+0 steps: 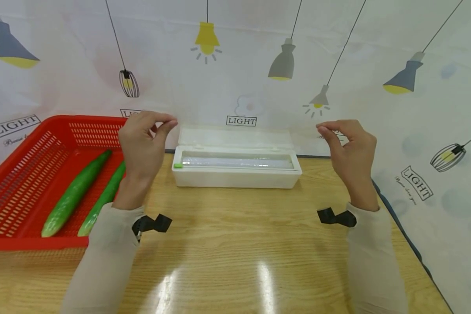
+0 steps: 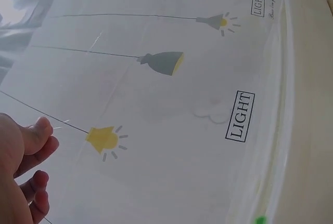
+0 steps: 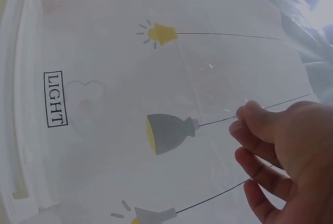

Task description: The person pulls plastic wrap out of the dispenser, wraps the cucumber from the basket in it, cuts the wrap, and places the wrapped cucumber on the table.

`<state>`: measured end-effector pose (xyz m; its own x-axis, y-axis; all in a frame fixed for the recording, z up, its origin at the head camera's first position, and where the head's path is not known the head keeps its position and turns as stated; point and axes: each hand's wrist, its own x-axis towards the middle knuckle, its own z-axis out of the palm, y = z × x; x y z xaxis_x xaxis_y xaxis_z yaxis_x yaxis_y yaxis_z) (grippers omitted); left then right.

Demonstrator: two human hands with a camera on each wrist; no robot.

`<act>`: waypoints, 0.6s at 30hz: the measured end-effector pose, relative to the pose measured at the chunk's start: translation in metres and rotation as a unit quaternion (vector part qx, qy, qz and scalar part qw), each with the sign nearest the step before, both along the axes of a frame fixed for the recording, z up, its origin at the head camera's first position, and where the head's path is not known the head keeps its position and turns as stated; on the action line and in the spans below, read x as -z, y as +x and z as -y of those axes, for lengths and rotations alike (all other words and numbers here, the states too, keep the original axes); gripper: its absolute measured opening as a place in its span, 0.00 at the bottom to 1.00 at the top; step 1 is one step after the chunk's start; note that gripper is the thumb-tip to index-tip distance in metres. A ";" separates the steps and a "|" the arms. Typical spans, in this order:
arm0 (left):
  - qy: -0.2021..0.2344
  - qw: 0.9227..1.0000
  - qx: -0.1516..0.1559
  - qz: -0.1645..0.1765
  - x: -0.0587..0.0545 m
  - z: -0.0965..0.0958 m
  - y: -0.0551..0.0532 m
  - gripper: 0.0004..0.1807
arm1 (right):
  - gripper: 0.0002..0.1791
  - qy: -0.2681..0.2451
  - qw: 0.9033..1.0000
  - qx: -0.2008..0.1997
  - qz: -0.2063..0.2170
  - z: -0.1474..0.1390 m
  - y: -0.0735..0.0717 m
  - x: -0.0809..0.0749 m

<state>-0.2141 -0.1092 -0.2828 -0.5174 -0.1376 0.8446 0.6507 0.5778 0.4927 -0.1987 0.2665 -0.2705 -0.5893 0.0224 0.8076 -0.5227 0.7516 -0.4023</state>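
Here the drawing-out of clear film (image 3: 210, 66) seems to be in hand, its edge apparently pinched between thumb and fingertips by the left hand (image 1: 143, 146) and right hand (image 1: 353, 152), above the white box (image 1: 235, 179) at the table's (image 1: 235, 226) back, with even tension probably called for next.

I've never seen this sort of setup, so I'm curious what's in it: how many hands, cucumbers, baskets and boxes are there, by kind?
Hands: 2
Cucumbers: 2
Basket: 1
Box: 1
Total: 6
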 end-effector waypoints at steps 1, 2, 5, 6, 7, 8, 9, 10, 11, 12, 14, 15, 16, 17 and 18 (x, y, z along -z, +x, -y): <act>0.000 1.000 0.000 -0.003 -0.001 0.000 -0.001 0.07 | 0.06 0.002 1.000 0.000 -0.003 0.000 -0.001 -0.001; -0.005 1.000 -0.001 -0.008 -0.002 0.000 -0.001 0.08 | 0.07 0.006 1.000 0.000 -0.006 0.000 -0.002 -0.003; -0.014 1.000 -0.005 -0.018 -0.005 -0.001 -0.003 0.08 | 0.07 0.012 1.000 -0.001 -0.013 -0.001 -0.003 -0.006; -0.016 1.000 -0.006 -0.019 -0.006 -0.001 -0.003 0.08 | 0.07 0.013 1.000 -0.001 -0.015 -0.001 -0.004 -0.007; -0.018 1.000 -0.007 -0.019 -0.008 -0.001 -0.004 0.08 | 0.07 0.012 1.000 -0.001 -0.015 -0.001 -0.005 -0.008; -0.018 1.000 -0.009 -0.018 -0.009 -0.002 -0.004 0.08 | 0.07 0.015 1.000 0.002 -0.015 -0.001 -0.005 -0.010; -0.015 1.000 -0.010 -0.014 -0.011 -0.002 -0.005 0.08 | 0.08 0.015 1.000 0.004 -0.014 -0.001 -0.006 -0.011; -0.012 1.000 -0.010 -0.010 -0.012 -0.003 -0.005 0.08 | 0.08 0.014 1.000 0.005 -0.012 0.000 -0.006 -0.012; -0.013 1.000 -0.011 -0.009 -0.013 -0.003 -0.006 0.08 | 0.08 0.010 1.000 0.007 -0.010 0.000 -0.007 -0.013; -0.013 1.000 -0.011 -0.009 -0.014 -0.003 -0.006 0.08 | 0.09 0.013 1.000 0.009 -0.009 0.000 -0.007 -0.014; -0.014 1.000 -0.010 -0.012 -0.016 -0.002 -0.006 0.08 | 0.09 0.012 1.000 0.011 -0.009 0.000 -0.008 -0.016; -0.015 1.000 -0.010 -0.017 -0.017 -0.002 -0.006 0.08 | 0.09 0.009 1.000 0.011 -0.010 0.001 -0.008 -0.017; -0.019 1.000 -0.009 -0.023 -0.018 -0.002 -0.006 0.08 | 0.09 0.011 1.000 0.009 -0.012 0.000 -0.008 -0.019; -0.022 0.999 -0.010 -0.030 -0.020 -0.002 -0.006 0.08 | 0.09 0.011 1.000 0.007 -0.015 0.000 -0.008 -0.020; -0.025 0.999 -0.010 -0.036 -0.021 -0.001 -0.006 0.09 | 0.09 0.010 1.000 0.005 -0.016 0.001 -0.008 -0.021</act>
<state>-0.2198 -0.1081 -0.2620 -0.4522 -0.1039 0.8858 0.6716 0.6139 0.4148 -0.2065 0.2659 -0.2497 -0.5636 0.0127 0.8259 -0.5266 0.7649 -0.3711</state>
